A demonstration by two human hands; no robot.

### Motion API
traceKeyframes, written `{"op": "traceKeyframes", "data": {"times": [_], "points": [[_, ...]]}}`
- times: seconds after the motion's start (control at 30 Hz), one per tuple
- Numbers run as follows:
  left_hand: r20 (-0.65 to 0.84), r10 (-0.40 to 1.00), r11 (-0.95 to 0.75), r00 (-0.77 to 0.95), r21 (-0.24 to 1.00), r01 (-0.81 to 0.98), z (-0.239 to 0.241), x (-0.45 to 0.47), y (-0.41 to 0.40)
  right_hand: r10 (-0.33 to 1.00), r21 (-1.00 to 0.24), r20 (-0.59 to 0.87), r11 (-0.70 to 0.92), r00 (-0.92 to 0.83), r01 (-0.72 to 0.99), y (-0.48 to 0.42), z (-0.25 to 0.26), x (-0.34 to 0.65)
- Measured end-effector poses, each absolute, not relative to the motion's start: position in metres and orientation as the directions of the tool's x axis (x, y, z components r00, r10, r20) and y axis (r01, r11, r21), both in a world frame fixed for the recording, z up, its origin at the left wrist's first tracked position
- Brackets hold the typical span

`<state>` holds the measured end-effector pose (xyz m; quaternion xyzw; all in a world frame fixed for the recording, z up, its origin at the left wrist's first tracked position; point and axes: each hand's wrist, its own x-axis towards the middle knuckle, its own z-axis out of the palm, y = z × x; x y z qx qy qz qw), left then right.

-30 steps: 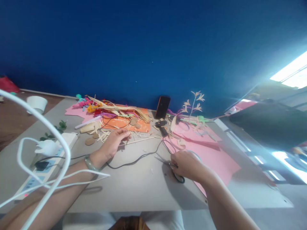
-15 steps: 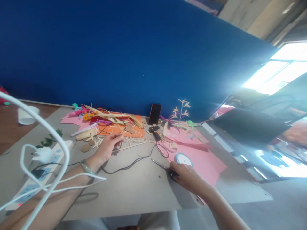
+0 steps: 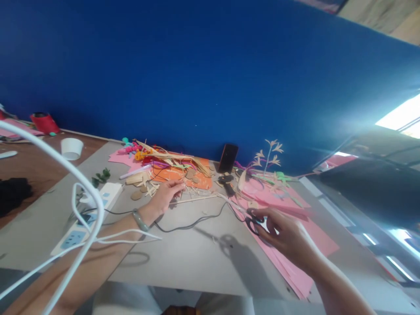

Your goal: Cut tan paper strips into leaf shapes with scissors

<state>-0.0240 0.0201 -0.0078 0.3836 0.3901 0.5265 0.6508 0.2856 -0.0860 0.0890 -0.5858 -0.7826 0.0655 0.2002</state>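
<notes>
My left hand (image 3: 166, 196) is closed in a pinch over the scattered strips on the grey table; whatever is between the fingertips is too small to make out. A thin pale stick (image 3: 198, 199) runs rightward from beneath this hand. My right hand (image 3: 285, 232) grips a pair of scissors (image 3: 252, 222) by its black handles. The scissors are held above the table, their blades pointing left toward the far end of the stick, and their shadow falls on the tabletop. Pink paper (image 3: 316, 234) lies under and beyond my right hand.
A phone (image 3: 228, 158) leans on the blue partition (image 3: 203, 78). Beside it stands a flower-like stem (image 3: 268, 155). Orange sheet (image 3: 205, 181) and craft scraps lie at the back. A power strip (image 3: 88, 218), white cable (image 3: 83, 183), black cord (image 3: 187, 227) and white cup (image 3: 71, 148) are leftward.
My right hand has raised the scissors off the table and turned it, with fingers now in the handles. My left hand stays pinched over the scraps. The whole view has shifted leftward.
</notes>
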Motion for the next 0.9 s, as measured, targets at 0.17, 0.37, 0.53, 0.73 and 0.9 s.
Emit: {"op": "traceKeyframes", "data": {"times": [0.17,0.37,0.53,0.73,0.9], "points": [[-0.099,0.981,0.159,0.166,0.902,-0.400,-0.001,-0.024,0.016,0.893,-0.601,0.433,0.390,-0.126,0.698,-0.058,0.094,0.241],[-0.081,0.988,0.124,0.128,0.918,-0.376,-0.002,-0.024,0.018,0.941,-0.860,0.247,0.323,-0.232,0.395,-0.009,0.066,0.203],[-0.088,0.987,0.130,0.137,0.932,-0.338,-0.007,-0.024,0.020,0.963,-0.837,0.120,0.229,-0.242,0.497,0.003,0.036,0.202],[-0.086,0.983,0.125,0.162,0.960,-0.251,-0.009,-0.022,0.016,0.928,-0.567,0.021,0.317,-0.372,0.760,0.001,0.031,0.209],[-0.120,0.968,0.157,0.219,0.974,-0.162,-0.011,-0.021,0.013,0.916,-0.519,-0.019,0.334,-0.401,0.787,-0.001,0.035,0.200]]}}
